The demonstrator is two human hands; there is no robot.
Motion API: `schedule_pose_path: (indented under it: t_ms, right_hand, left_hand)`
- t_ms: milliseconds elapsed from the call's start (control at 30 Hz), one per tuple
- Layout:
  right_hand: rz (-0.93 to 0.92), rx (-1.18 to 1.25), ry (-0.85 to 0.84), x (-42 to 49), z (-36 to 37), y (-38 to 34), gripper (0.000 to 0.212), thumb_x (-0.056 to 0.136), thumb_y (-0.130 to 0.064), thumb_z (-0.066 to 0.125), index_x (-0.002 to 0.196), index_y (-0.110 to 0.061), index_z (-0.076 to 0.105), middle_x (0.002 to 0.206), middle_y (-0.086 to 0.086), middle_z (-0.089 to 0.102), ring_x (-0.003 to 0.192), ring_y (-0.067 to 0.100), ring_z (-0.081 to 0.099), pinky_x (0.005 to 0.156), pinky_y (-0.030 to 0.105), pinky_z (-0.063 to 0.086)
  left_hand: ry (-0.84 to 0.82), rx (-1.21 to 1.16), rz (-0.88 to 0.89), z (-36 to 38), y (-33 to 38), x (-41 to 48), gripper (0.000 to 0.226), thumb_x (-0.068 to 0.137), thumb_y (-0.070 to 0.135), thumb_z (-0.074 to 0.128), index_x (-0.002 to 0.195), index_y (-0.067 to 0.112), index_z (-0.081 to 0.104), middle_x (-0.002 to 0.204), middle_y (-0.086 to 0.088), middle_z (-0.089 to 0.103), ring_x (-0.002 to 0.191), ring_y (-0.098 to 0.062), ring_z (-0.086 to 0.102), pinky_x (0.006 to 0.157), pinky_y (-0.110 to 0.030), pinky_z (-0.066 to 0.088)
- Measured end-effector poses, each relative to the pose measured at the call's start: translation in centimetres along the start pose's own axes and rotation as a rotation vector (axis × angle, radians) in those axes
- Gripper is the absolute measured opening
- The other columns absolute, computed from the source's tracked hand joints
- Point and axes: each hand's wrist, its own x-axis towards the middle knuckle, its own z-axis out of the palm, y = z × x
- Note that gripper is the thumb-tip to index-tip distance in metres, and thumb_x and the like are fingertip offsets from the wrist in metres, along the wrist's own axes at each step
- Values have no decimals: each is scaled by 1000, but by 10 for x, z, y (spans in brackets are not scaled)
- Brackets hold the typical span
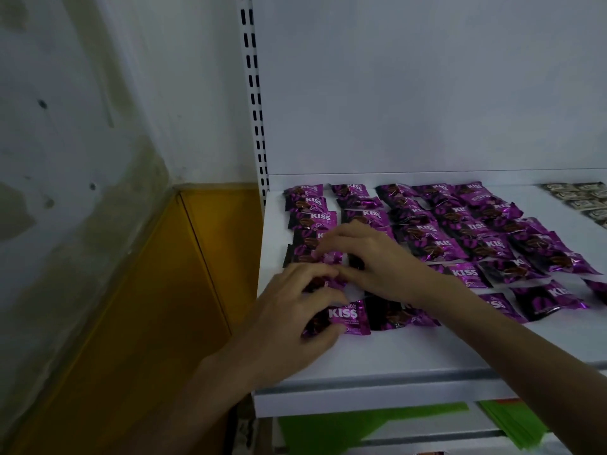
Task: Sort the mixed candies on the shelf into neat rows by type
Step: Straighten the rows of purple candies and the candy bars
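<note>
Several purple "KISS" candy packets (437, 224) lie in rows on the white shelf (410, 353). My left hand (295, 310) rests on the front of the leftmost row, its fingers pressing on a purple packet (346, 315). My right hand (368, 254) reaches in from the right, fingertips pinching another purple packet (330, 257) in the same row. The two hands nearly touch. Small pale-wrapped candies (584, 200) sit in rows at the shelf's far right back corner.
A white slotted upright (254, 103) and white back panel bound the shelf. To the left stands a stained wall with a yellow lower band (154, 307). Green packages (512, 421) lie on the shelf below. A bare strip runs along the shelf's front edge.
</note>
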Motion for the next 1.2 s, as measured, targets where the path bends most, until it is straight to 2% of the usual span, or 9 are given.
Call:
schedule_pose_path:
  t_ms: [100,233,367,433,500,633,733,867,1200]
  right_hand:
    - [-3,-16,-37,0,0,1,20,86,-20,63,103,-13,68,110,3,64,104,16,54,89,31,46]
    - [52,25,43,5,-6,4,25,90,-25,54,106,-12,67,107,2,66,101,13,55,88,23,43]
    - [145,-79,-12,20,-7,14,30,95,-28,45,111,-10,64,112,5,65,104,20,57,89,34,47]
    - [144,-99,-71,25,-4,14,31,97,-27,41,111,-10,64,113,5,64,104,21,56,89,39,46]
    - [130,-128,-95,27,-1,11,32,97,-24,39,112,-9,63,115,7,64,107,23,55,89,43,45]
    - [124,-128,-75,28,0,18,31,95,-18,43,121,-7,58,125,9,59,116,23,51,98,40,42]
    - [221,-157,12,28,-10,38,41,96,-20,41,136,-8,42,144,10,41,134,23,35,111,37,28]
    - [512,-315,-292,19,-16,67,57,99,-39,21,147,-12,5,157,4,0,145,15,-1,118,43,1]
    - [530,-271,-335,23,-8,68,61,98,-46,15,147,-13,2,157,2,-2,144,14,-2,115,43,-5]
  left_hand:
    - [-15,26,-19,-2,-1,-4,28,83,43,51,108,31,57,120,11,48,114,-3,39,92,-15,29]
    - [1,45,-13,-4,1,-5,30,83,46,50,107,30,56,119,11,47,114,-2,39,91,-13,27]
    - [-14,65,-55,-7,5,4,51,82,57,42,125,28,49,139,8,38,129,-3,25,102,-20,22]
    - [-122,91,-113,-8,5,10,68,82,66,31,141,33,29,153,13,12,139,-1,1,113,-24,8]
    - [-245,145,-164,-7,2,13,74,81,68,22,145,36,3,149,22,-15,134,7,-22,111,-19,-11]
    - [-336,143,-179,-2,0,12,59,86,66,12,133,46,-17,141,24,-28,129,9,-32,103,-14,-24]
    - [-321,129,-177,-1,-2,13,59,84,63,10,135,47,-15,145,24,-24,133,8,-28,110,-20,-19]
    - [-289,91,-211,-3,-6,23,63,82,63,10,138,43,-12,146,24,-23,133,9,-26,113,-25,-17]
    - [-131,-37,-398,-9,-53,84,69,88,61,18,147,26,11,156,9,-1,143,-6,-5,118,-38,-1]
